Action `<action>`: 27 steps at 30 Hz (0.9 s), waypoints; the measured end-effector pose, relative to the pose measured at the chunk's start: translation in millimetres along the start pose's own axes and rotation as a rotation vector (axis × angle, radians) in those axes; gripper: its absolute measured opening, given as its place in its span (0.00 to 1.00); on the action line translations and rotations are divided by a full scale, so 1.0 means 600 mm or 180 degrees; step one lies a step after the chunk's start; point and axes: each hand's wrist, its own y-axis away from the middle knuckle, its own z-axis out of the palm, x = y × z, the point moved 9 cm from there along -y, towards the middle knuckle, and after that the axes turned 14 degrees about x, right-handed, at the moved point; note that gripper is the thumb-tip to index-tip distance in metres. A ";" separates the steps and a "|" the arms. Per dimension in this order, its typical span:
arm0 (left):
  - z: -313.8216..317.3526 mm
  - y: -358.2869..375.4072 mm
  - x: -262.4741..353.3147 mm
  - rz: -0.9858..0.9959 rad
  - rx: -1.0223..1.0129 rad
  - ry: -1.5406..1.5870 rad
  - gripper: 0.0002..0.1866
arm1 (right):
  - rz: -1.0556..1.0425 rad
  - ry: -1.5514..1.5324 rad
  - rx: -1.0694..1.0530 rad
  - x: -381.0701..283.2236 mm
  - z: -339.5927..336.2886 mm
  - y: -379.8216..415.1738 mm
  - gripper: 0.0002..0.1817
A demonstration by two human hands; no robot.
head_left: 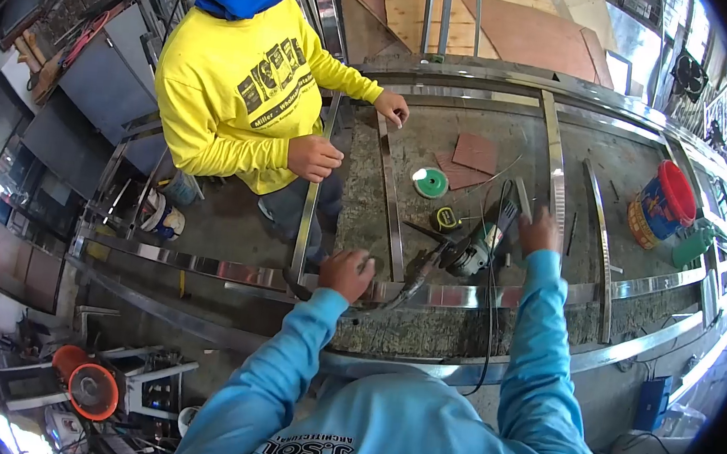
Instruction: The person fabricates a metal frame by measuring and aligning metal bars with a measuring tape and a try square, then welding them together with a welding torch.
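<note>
My left hand [347, 274] is closed above the near rail of a shiny metal frame [462, 296]. A dark curved handle or hose [295, 287] passes under it; whether my fingers hold anything is hidden. Farther right, my right hand [540, 232] is closed on the end of a short, flat metal strip [523, 199]. Left of that hand, an angle grinder [471, 253] lies with its cord trailing toward me. Beside the grinder are a yellow-black tape measure [446, 219] and a green disc [430, 182].
A co-worker in a yellow shirt [236, 92] stands at the left, hands near a crossbar [307, 222]. Reddish-brown sheets [476, 153] lie on the worktop. At the right stand a red-rimmed bucket [663, 203] and a green bottle [692, 247]. Orange cones [93, 390] sit lower left.
</note>
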 end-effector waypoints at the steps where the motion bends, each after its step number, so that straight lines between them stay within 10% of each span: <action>1: 0.038 -0.020 0.001 -0.0230 -0.0291 0.0019 0.20 | -0.0038 -0.0454 -0.0055 -0.026 -0.010 0.034 0.17; 10: 0.291 -0.142 -0.048 -0.1479 -0.1410 -0.0517 0.38 | 0.0384 -0.1052 -0.1954 -0.238 0.059 0.337 0.35; 18: 0.252 -0.185 -0.085 -0.1692 -0.1675 0.0000 0.41 | 0.1239 -0.0214 -0.1533 -0.325 0.098 0.365 0.53; 23: 0.262 -0.193 -0.189 -0.1487 -0.0914 0.0243 0.44 | 0.0491 0.0067 -0.0373 -0.392 0.044 0.331 0.40; 27: 0.253 -0.229 -0.265 -0.1431 -0.1604 0.0201 0.46 | 0.0297 -0.1020 -0.1642 -0.541 0.138 0.328 0.33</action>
